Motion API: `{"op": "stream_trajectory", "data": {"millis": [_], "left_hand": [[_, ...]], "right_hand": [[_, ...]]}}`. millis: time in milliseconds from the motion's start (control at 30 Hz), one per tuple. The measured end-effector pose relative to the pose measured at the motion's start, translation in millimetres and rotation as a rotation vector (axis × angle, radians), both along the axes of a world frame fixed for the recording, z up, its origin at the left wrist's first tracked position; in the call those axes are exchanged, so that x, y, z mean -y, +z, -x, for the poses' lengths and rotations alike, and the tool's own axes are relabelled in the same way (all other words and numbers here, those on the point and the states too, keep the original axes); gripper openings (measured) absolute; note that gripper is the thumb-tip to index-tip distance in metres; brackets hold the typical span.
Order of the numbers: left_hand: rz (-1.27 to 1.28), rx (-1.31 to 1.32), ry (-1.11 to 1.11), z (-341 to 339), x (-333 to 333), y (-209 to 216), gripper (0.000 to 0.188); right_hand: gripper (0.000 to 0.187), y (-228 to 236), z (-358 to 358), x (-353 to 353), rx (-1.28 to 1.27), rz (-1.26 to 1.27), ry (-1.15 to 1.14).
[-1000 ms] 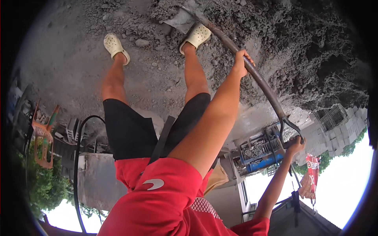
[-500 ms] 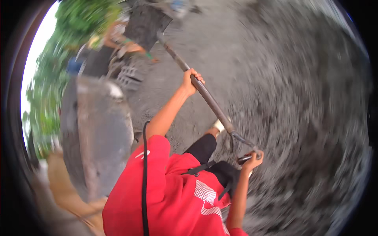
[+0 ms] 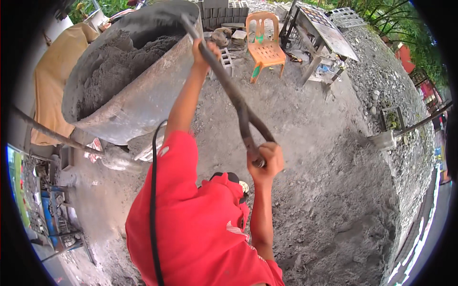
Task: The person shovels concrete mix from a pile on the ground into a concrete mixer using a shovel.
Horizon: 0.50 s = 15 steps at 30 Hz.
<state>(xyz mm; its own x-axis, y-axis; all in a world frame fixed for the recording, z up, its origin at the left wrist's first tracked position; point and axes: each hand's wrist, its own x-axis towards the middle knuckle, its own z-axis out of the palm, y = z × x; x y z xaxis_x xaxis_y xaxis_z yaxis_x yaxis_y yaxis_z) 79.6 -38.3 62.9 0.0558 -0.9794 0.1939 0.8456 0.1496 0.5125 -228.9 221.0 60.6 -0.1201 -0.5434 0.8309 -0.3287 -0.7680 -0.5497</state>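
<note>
Both my hands are closed on a long shovel point(image 3: 223, 78), which slants up and away to the left. My left hand point(image 3: 202, 55) wraps the shaft near its far part, beside the rim of a big metal trough point(image 3: 138, 97). At the near end, my right hand point(image 3: 268, 162) grips the crossbar of the forked handle. The far end of the shaft reaches over the trough and is blurred; I cannot make out the blade. Grey sandy material point(image 3: 112, 71) is heaped inside the trough.
An orange plastic chair point(image 3: 266, 50) stands ahead, with a worktable point(image 3: 329, 28) to its right. Grey hollow blocks point(image 3: 224, 16) are stacked at the back. Gravel point(image 3: 377, 86) slopes along the right, and loose grey sand point(image 3: 334, 224) covers the ground near me. A tan sheet point(image 3: 62, 90) lies left of the trough.
My view has swung left, so the trough now lies ahead on the left. The shovel has been raised, and its far end has come over the trough. Both hands keep their grip.
</note>
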Motion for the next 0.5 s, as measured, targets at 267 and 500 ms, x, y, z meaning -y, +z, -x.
{"op": "stream_trajectory", "data": {"millis": [267, 500], "left_hand": [[0.053, -0.42, -0.199, 28.2, -24.7, -54.0, 0.026], [-0.476, 0.265, -0.256, 138.6, 10.7, -134.7, 0.026]], "right_hand": [[0.02, -78.6, 30.1, -29.6, -0.304, -0.191, 0.069], [0.014, -144.6, 82.0, -144.0, 1.25, -0.939, -0.475]]}}
